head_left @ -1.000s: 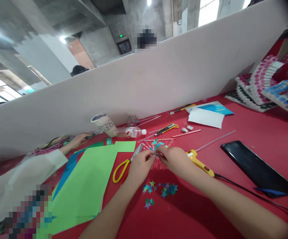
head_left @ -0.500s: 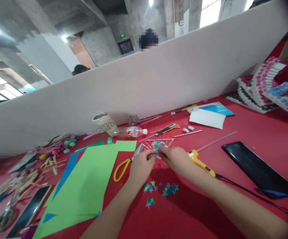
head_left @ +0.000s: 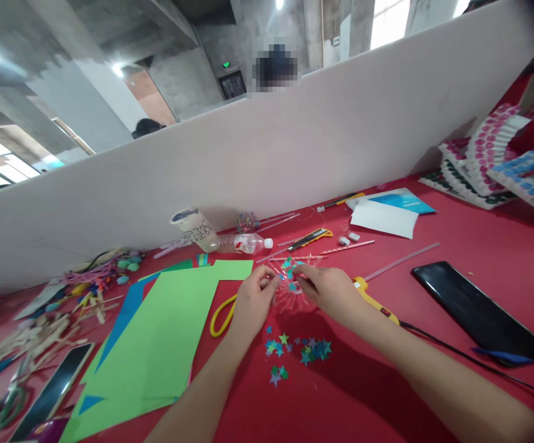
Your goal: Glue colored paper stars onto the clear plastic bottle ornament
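Observation:
Between my hands lies a clear plastic piece with splayed strips (head_left: pixel 294 303), green and blue stars (head_left: pixel 290 271) on it. My left hand (head_left: pixel 255 298) is closed in a pinch at its left side; whatever the fingertips hold is too small to make out. From the right, my right hand (head_left: pixel 334 292) bends over the piece, thumb and fingers pinched beside the stars, their tips partly hidden. Loose star sequins (head_left: pixel 315 352) lie in small groups nearer me. Yellow-handled scissors (head_left: pixel 221 317) are partly covered by my left hand. A yellow glue gun (head_left: pixel 380 307) rests under my right forearm.
Green paper sheets (head_left: pixel 160 335) lie at left, with a phone (head_left: pixel 55 394) beyond them. A plastic bottle (head_left: pixel 248 243), a cup (head_left: pixel 195 231) and a utility knife (head_left: pixel 310 239) lie toward the white partition (head_left: pixel 276 160). A black tablet-like device (head_left: pixel 479 314) sits at right.
My hands have moved apart; the left went left and now covers the scissors' blades. More stars on the clear piece show. Another blue star lies above the loose groups.

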The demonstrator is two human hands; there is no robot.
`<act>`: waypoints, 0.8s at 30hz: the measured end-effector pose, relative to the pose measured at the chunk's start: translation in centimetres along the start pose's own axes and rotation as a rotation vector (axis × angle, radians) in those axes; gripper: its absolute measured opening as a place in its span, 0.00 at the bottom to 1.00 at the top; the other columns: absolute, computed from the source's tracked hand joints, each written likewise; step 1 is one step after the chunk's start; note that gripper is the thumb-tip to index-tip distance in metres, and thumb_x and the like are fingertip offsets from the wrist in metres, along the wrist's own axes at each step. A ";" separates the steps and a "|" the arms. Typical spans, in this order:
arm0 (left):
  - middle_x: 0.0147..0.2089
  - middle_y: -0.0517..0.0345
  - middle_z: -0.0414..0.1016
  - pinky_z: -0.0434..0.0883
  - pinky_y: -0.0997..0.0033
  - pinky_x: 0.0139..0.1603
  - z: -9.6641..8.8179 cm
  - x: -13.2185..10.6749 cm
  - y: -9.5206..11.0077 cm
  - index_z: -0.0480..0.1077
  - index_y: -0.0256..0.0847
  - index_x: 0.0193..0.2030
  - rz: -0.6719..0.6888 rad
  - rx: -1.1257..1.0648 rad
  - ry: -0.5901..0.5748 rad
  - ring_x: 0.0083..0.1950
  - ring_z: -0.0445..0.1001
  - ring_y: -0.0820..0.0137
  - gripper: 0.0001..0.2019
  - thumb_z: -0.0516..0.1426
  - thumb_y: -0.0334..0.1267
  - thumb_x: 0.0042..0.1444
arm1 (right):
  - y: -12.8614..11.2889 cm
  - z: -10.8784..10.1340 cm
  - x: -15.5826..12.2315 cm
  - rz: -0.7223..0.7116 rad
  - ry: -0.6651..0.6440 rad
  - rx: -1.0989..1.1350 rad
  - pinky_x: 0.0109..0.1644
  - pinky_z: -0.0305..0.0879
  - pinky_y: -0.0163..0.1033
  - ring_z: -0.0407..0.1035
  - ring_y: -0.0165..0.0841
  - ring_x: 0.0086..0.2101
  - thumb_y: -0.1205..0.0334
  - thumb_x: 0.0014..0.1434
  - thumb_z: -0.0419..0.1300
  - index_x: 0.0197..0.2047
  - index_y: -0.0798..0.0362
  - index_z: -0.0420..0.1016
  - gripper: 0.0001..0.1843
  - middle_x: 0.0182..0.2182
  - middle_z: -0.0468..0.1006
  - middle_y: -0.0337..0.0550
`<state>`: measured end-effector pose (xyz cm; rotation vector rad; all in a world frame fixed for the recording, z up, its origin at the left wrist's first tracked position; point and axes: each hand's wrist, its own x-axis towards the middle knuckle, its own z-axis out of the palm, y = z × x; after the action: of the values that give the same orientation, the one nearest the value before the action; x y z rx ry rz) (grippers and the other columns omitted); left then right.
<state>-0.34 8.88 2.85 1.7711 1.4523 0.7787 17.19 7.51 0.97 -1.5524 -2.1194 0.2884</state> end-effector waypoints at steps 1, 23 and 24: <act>0.16 0.70 0.59 0.57 0.77 0.24 -0.1 0.0 0.0 0.63 0.43 0.32 0.005 -0.004 0.002 0.20 0.59 0.75 0.07 0.51 0.42 0.57 | 0.1 -0.3 0.0 0.007 0.017 0.005 0.26 0.49 0.34 0.72 0.33 0.26 0.61 0.63 0.49 0.47 0.51 0.71 0.13 0.28 0.80 0.43; 0.25 0.63 0.70 0.65 0.75 0.30 -1.9 -0.5 -2.8 0.68 0.39 0.28 -0.033 -0.159 0.231 0.28 0.69 0.73 0.11 0.58 0.45 0.49 | 1.0 -2.3 -0.1 0.035 0.005 0.012 0.28 0.53 0.34 0.72 0.33 0.27 0.62 0.61 0.51 0.42 0.50 0.73 0.11 0.28 0.80 0.41; 0.25 0.62 0.71 0.66 0.74 0.31 -1.9 -0.3 -2.7 0.69 0.38 0.28 -0.035 -0.174 0.235 0.28 0.70 0.72 0.11 0.58 0.45 0.49 | 0.9 -2.3 -0.2 0.037 0.001 0.008 0.28 0.52 0.34 0.72 0.33 0.27 0.62 0.61 0.51 0.42 0.50 0.73 0.11 0.28 0.80 0.41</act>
<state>-3.50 9.15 1.72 1.5595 1.5105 1.0901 19.17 7.39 2.47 -1.5884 -2.0878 0.3090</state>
